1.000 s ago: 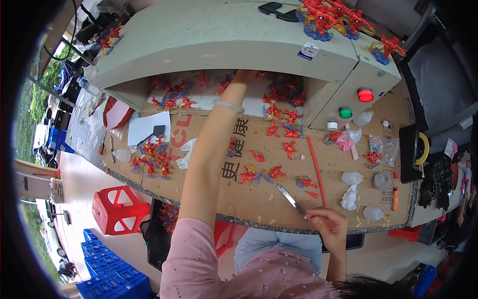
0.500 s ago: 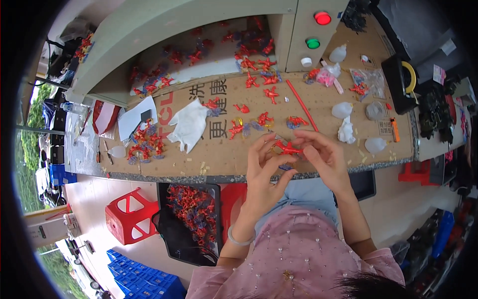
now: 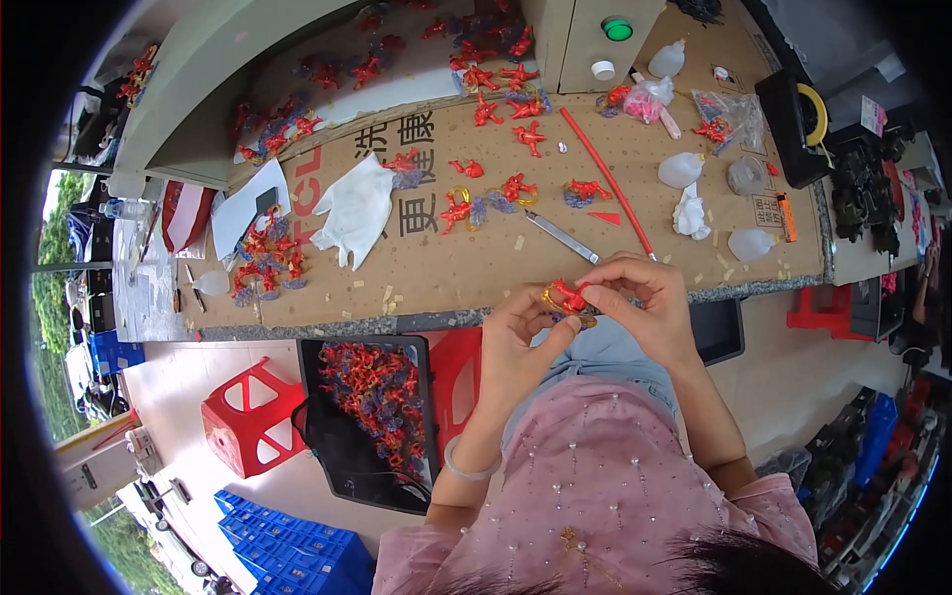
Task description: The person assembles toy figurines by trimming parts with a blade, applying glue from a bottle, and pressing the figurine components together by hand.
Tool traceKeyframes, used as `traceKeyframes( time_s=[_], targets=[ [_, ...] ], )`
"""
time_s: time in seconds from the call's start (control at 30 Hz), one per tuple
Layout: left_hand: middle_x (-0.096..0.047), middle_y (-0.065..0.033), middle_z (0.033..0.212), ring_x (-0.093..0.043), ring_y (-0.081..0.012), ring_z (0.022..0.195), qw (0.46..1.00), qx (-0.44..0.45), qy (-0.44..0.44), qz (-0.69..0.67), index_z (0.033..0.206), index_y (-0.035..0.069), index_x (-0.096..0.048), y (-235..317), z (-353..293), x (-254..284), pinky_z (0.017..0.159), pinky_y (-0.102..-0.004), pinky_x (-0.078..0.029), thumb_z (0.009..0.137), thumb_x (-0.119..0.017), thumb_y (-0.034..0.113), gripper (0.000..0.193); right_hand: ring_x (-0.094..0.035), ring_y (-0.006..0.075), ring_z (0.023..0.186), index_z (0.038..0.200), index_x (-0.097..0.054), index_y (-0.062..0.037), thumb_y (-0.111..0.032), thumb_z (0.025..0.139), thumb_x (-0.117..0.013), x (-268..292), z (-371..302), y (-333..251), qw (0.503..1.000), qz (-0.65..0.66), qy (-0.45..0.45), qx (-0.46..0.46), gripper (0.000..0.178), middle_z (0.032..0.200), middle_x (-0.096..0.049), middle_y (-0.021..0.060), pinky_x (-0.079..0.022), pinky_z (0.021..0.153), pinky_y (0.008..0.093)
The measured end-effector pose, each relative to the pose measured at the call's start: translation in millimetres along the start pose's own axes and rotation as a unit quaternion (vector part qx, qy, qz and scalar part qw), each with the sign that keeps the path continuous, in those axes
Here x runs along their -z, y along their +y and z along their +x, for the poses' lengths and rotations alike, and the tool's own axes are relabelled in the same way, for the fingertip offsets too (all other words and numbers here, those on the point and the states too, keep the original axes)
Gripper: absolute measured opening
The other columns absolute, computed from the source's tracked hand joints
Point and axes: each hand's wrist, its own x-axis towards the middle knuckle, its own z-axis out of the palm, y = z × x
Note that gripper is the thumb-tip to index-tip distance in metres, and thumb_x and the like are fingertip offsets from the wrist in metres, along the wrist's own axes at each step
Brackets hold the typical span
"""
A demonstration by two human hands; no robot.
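Note:
In front of my body, at the table's near edge, my left hand [image 3: 524, 329] pinches a small red toy figure [image 3: 569, 294] with a yellow part. My right hand [image 3: 643, 305] grips its other side, thumb and fingertips pressed on the red plastic. Fingers cover much of its lower part, where something dark shows. Just beyond the hands lies a silver utility knife [image 3: 562, 237]. A flat red triangular piece [image 3: 604, 217] and another red figure on a bluish base [image 3: 585, 192] rest past it.
A red rod [image 3: 605, 180] slants to the right of the knife. A white glove [image 3: 349, 213] and a heap of figures [image 3: 268, 256] lie left. White plastic bottles [image 3: 681, 170] stand right. A black crate of figures [image 3: 372, 402] sits below, beside a red stool [image 3: 253, 416].
The view has shifted, so the table sits higher in the picture. Both hands have come closer to my body and closed more tightly around the figure. The utility knife now shows clearly.

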Motion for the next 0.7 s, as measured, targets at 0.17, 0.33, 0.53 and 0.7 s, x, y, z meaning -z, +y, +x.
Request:
traceKeyframes(
  time_s=[0.17, 0.33, 0.53, 0.7],
  targets=[
    [-0.065, -0.0081, 0.097, -0.063, -0.0118, 0.089, 0.997, 0.043, 0.000, -0.070, 0.098, -0.004, -0.059, 4, 1, -1, 0.078, -0.0239, -0.051, 0.081, -0.062, -0.009, 0.018, -0.060, 0.0116, 0.082, 0.093, -0.068, 0.0046, 0.001, 0.082, -0.066, 1, 1, -2, 0.999, -0.045, -0.015, 0.003, 0.012, 0.090, -0.065, 0.0083, -0.048, 0.073, 0.0251],
    [-0.066, -0.0071, 0.094, -0.063, -0.0109, 0.089, 0.996, 0.060, 0.026, -0.065, 0.093, -0.002, -0.061, 9, -4, -9, 0.078, -0.0237, -0.052, 0.080, -0.064, -0.008, 0.014, -0.063, 0.0097, 0.075, 0.089, -0.067, 0.0073, -0.001, 0.083, -0.064, -2, 3, -3, 0.991, 0.109, 0.001, -0.073, 0.011, 0.083, -0.067, 0.0083, -0.051, 0.069, 0.0225],
    [-0.067, -0.0056, 0.091, -0.063, -0.0104, 0.089, 0.994, 0.079, 0.047, -0.066, 0.092, -0.002, -0.062, 8, -8, -11, 0.078, -0.0234, -0.052, 0.079, -0.065, -0.007, 0.014, -0.064, 0.0101, 0.077, 0.090, -0.067, 0.0073, -0.001, 0.083, -0.064, 0, 5, -3, 0.987, 0.125, -0.018, -0.103, 0.011, 0.083, -0.069, 0.0088, -0.052, 0.071, 0.0223],
    [-0.067, -0.0056, 0.092, -0.063, -0.0098, 0.088, 0.993, 0.070, 0.048, -0.076, 0.093, -0.001, -0.062, 9, -9, -14, 0.077, -0.0228, -0.051, 0.079, -0.064, -0.008, 0.016, -0.064, 0.0099, 0.076, 0.090, -0.067, 0.0072, -0.001, 0.083, -0.064, 3, 5, -5, 0.987, 0.113, -0.023, -0.108, 0.011, 0.082, -0.068, 0.0088, -0.052, 0.071, 0.0220]
  ],
)
